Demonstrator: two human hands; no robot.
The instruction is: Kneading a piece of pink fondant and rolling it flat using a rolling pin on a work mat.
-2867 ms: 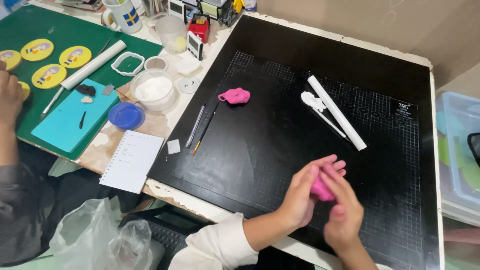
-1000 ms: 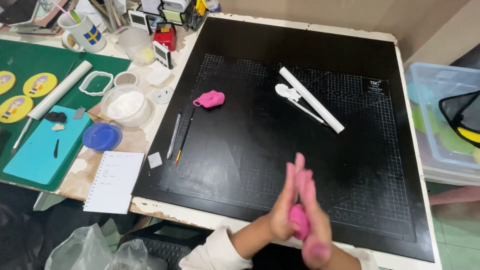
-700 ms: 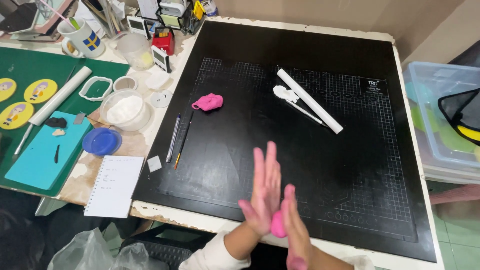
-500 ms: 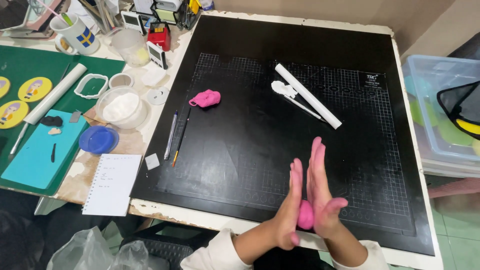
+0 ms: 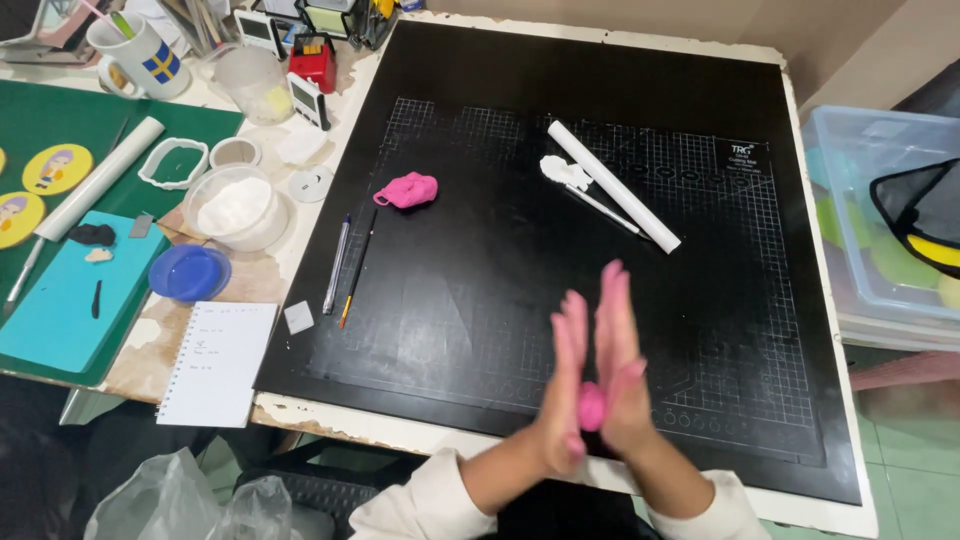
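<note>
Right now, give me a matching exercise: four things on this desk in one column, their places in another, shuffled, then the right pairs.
Things:
1. pink lump
2. white roller
3. notepad
4. mug

Places:
A. top left corner of the desk
B. pressed between the left hand and right hand
C. left of the black mat, near the desk's front edge
D. on the black mat, lying slantwise

Pairs: 1-B, 2-D, 3-C, 4-A
</note>
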